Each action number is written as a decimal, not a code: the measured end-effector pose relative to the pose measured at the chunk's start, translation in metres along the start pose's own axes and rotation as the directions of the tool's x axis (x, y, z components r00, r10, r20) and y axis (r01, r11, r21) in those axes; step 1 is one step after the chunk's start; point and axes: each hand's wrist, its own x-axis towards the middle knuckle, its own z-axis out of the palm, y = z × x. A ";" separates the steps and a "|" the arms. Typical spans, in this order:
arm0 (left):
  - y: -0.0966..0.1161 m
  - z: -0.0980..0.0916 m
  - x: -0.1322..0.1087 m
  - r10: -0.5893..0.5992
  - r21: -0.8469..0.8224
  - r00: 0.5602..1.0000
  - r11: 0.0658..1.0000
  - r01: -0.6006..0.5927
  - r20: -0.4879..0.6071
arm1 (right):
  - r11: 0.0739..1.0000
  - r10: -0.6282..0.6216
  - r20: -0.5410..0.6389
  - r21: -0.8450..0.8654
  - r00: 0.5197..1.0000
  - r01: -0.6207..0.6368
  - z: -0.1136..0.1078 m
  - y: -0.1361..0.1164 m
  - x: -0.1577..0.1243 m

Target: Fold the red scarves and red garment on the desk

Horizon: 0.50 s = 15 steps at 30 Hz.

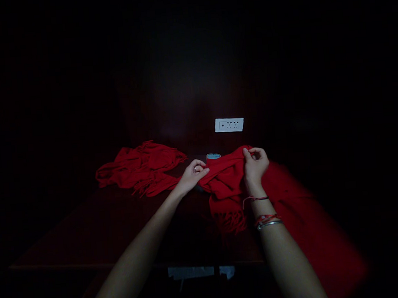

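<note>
A red fringed scarf (pixel 227 183) is held up over a dark table (pixel 98 230). My left hand (pixel 192 174) pinches its left edge, with a ring on one finger. My right hand (pixel 254 165) grips the top edge of the same scarf, and bracelets sit on that wrist. The scarf's fringe hangs below my hands, and its long right part trails down to the lower right, blurred. A second red fringed scarf (pixel 141 168) lies crumpled on the table to the left, apart from both hands.
The room is very dark. A white wall socket plate (pixel 229 125) is on the dark wall behind the table. A small pale object (pixel 213 156) peeks out just behind the held scarf. The table's front edge runs near the bottom.
</note>
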 end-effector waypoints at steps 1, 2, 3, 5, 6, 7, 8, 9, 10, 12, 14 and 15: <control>0.001 -0.002 -0.001 0.020 0.080 0.997 0.996 -0.026 0.071 | 0.998 -0.027 0.041 -0.053 0.999 0.029 -0.003 0.001 0.003; 0.000 -0.004 -0.002 0.030 0.169 0.991 0.984 -0.052 0.129 | 0.989 -0.064 0.100 -0.129 0.993 0.077 -0.005 0.001 0.004; -0.002 -0.006 -0.003 0.033 0.255 0.986 0.964 -0.075 0.164 | 0.966 -0.102 0.169 -0.220 0.980 0.139 -0.006 0.001 0.003; -0.006 -0.006 -0.006 0.030 0.375 0.981 0.921 -0.101 0.191 | 0.881 -0.150 0.303 -0.392 0.941 0.267 -0.005 -0.004 -0.004; -0.008 -0.004 -0.008 0.025 0.403 0.982 0.910 -0.100 0.188 | 0.833 -0.160 0.361 -0.451 0.919 0.322 -0.002 -0.007 -0.009; -0.010 -0.002 -0.010 0.012 0.411 0.983 0.907 -0.089 0.186 | 0.791 -0.163 0.417 -0.486 0.894 0.371 0.000 -0.011 -0.015; -0.011 0.001 -0.012 -0.006 0.412 0.981 0.908 -0.076 0.193 | 0.757 -0.161 0.471 -0.505 0.868 0.414 0.003 -0.015 -0.019; -0.011 0.004 -0.014 -0.020 0.419 0.978 0.905 -0.070 0.206 | 0.732 -0.148 0.518 -0.516 0.843 0.445 0.004 -0.019 -0.022; -0.011 0.007 -0.017 -0.024 0.446 0.976 0.892 -0.076 0.215 | 0.712 -0.109 0.557 -0.534 0.823 0.456 0.005 -0.023 -0.022; -0.011 0.011 -0.020 -0.003 0.540 0.982 0.836 -0.102 0.190 | 0.675 0.067 0.616 -0.607 0.785 0.419 0.003 -0.031 -0.018; -0.010 0.011 -0.020 0.019 0.614 0.994 0.785 -0.082 0.108 | 0.600 0.270 0.632 -0.701 0.726 0.386 -0.003 -0.040 -0.010; -0.009 0.010 -0.019 0.023 0.624 0.998 0.780 -0.058 0.064 | 0.555 0.325 0.634 -0.729 0.702 0.401 -0.005 -0.045 -0.006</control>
